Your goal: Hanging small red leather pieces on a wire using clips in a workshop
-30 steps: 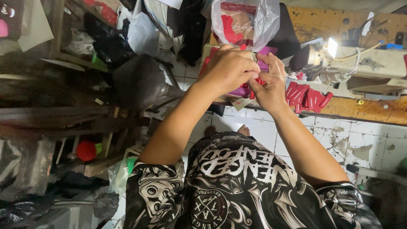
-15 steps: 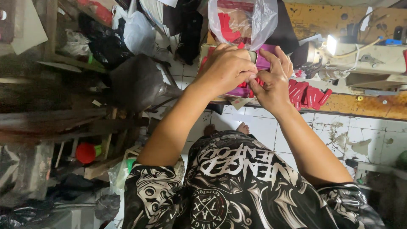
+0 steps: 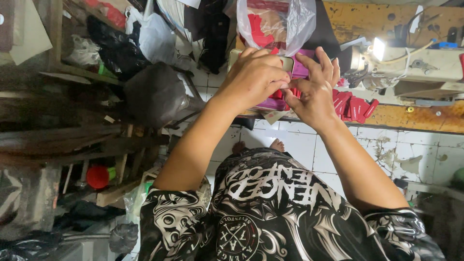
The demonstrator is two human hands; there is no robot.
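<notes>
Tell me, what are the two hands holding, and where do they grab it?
The left hand and right hand meet fingertip to fingertip over a small red piece. It is mostly hidden, so the exact place of the hold cannot be told.

A small red piece [image 3: 278, 94] sits between the fingertips of the left hand [image 3: 256, 77] and the right hand [image 3: 314, 94], held just above the table [image 3: 425, 116] edge. Only a sliver of it shows, bright red and flat-looking, the rest hidden behind the fingers. Right beneath the hands lies a purple sheet [image 3: 302, 70], partly covered, with its lower edge peeking out under the left hand. Just beside the right hand, a loose stack of red pieces [image 3: 355, 107] rests on the table, narrow strips lying side by side and slightly fanned, tilted toward the table's front edge.
</notes>
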